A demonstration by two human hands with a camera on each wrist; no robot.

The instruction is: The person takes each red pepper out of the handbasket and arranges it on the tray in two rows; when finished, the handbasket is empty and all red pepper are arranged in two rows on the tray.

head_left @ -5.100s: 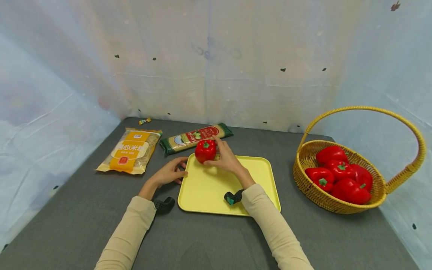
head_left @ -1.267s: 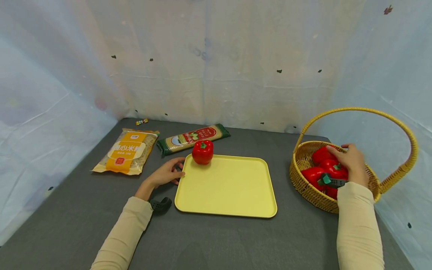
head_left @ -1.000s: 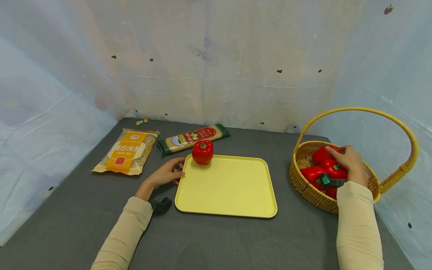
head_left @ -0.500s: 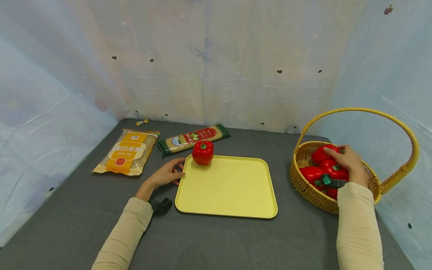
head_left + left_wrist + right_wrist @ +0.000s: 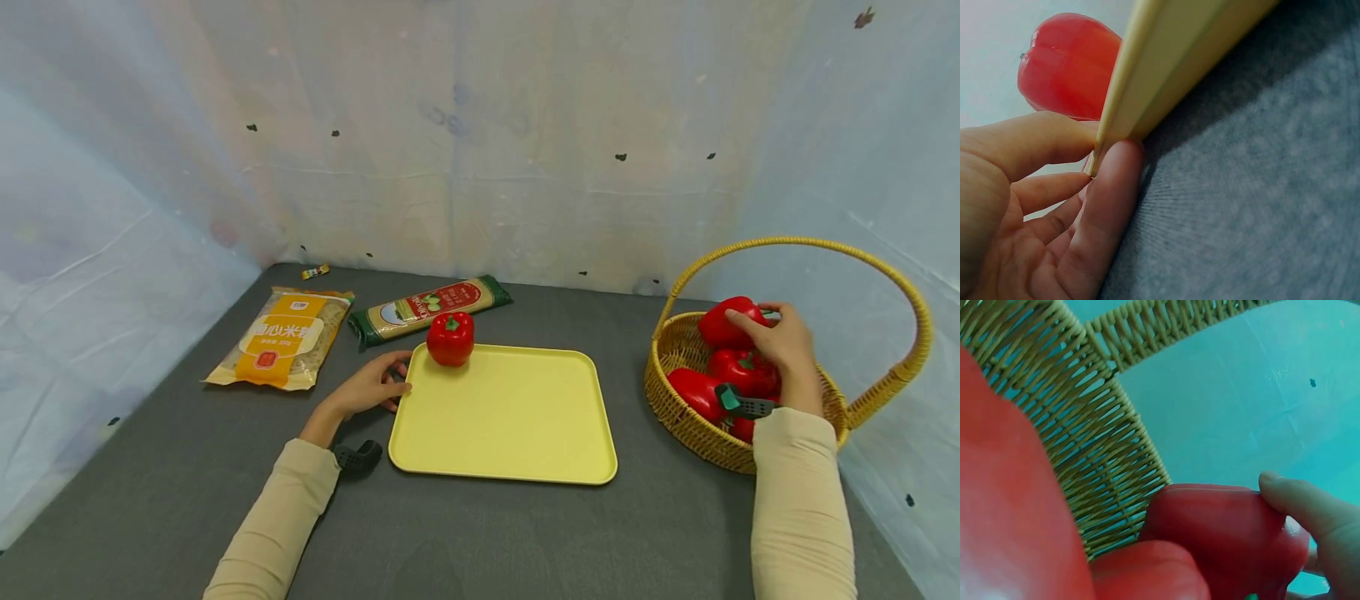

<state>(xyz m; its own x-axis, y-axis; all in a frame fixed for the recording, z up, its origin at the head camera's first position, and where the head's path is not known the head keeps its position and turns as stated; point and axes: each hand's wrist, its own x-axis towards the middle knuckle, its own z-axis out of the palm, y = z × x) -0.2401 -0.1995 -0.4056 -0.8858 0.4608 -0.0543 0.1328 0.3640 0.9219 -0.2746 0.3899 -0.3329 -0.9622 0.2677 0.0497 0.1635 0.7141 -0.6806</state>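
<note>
My right hand (image 5: 784, 337) grips a red bell pepper (image 5: 724, 323) between thumb and fingers, raised at the back of the wicker basket (image 5: 678, 417). In the right wrist view the held pepper (image 5: 1210, 531) shows beside the woven wall, with other red peppers (image 5: 1016, 506) close to the camera. At the left edge of the yellow tray (image 5: 510, 417), my left hand (image 5: 371, 383) pinches the rim, thumb above and fingers beneath, as the left wrist view shows. One red bell pepper (image 5: 450, 339) stands upright in the tray's back left corner.
Behind the tray lies a green and red packet (image 5: 431, 308). A yellow and orange bag with Chinese print (image 5: 283, 337) lies to the left, and a tiny yellow wrapper (image 5: 316, 272) near the back edge. The basket's tall handle (image 5: 802, 242) arches over the peppers.
Five seconds ago my right hand was at the pepper on the tray; it then moved right into the basket. In the last half second it has lifted a pepper there. My left hand has stayed.
</note>
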